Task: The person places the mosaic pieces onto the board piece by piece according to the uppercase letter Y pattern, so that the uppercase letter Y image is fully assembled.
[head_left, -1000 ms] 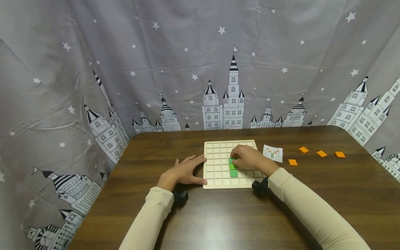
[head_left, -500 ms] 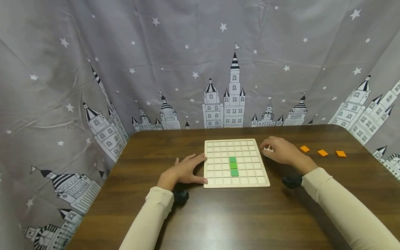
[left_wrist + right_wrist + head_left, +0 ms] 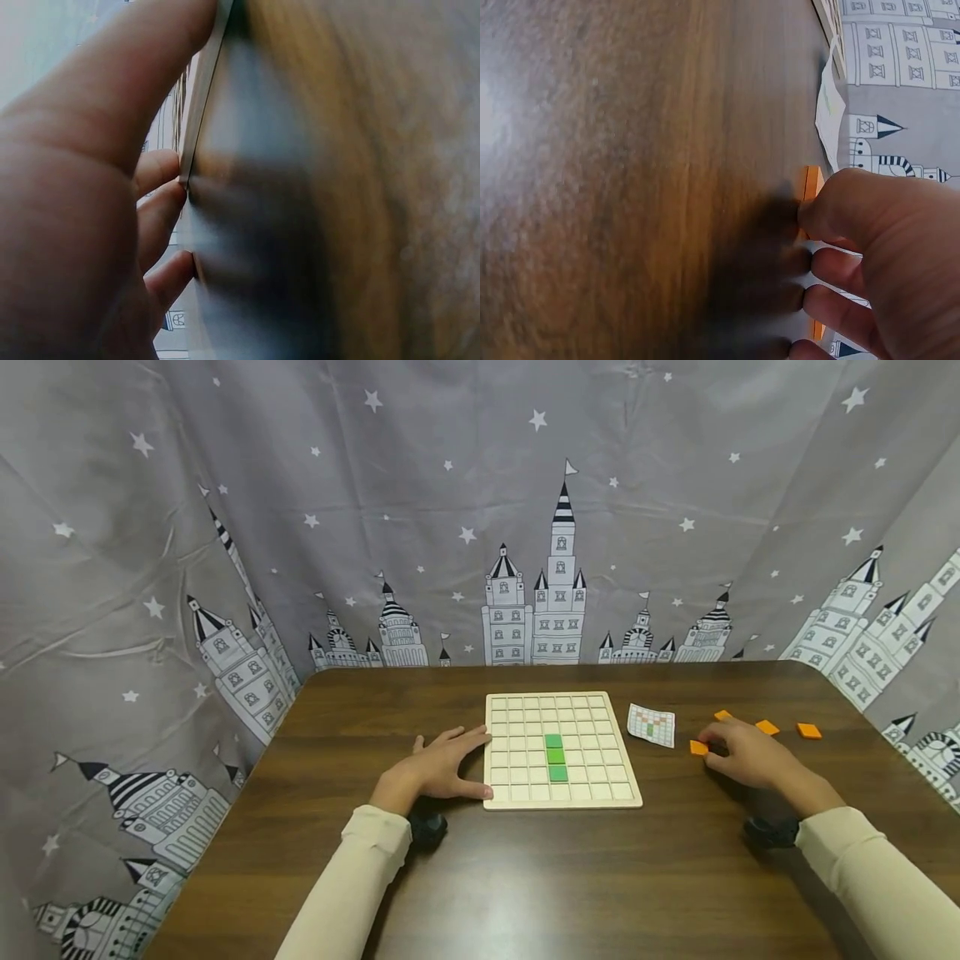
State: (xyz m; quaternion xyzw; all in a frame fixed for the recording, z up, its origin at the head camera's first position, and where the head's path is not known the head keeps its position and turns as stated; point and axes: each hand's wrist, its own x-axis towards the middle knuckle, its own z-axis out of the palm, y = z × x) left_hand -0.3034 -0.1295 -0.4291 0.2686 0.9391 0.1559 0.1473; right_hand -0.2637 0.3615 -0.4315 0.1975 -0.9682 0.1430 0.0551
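My left hand (image 3: pixel 438 766) rests on the table at the left edge of a pale wooden grid board (image 3: pixel 517 792), fingers spread, thumb and fingertips right at its rim. In the left wrist view the thumb (image 3: pixel 112 82) lies along the board's edge. Three green square tiles (image 3: pixel 555 756) sit in a column within the board's cells. Over to the right, my right hand (image 3: pixel 750 756) pinches the nearest orange square tile (image 3: pixel 698 748) by its right side, between thumb and finger. In the right wrist view the thumb covers part of this orange tile (image 3: pixel 811 180).
Between board and right hand lies a small card (image 3: pixel 651 726) printed with a coloured grid. More orange tiles, one (image 3: pixel 809 731) at the far right and others partly behind the right hand, lie on the dark wooden table (image 3: pixel 480 877). A grey castle-patterned curtain (image 3: pixel 420 460) hangs behind.
The right hand has left the green tiles on the board, passed over the card and come to the nearest orange tile at the right. The left hand has stayed at the board's edge.
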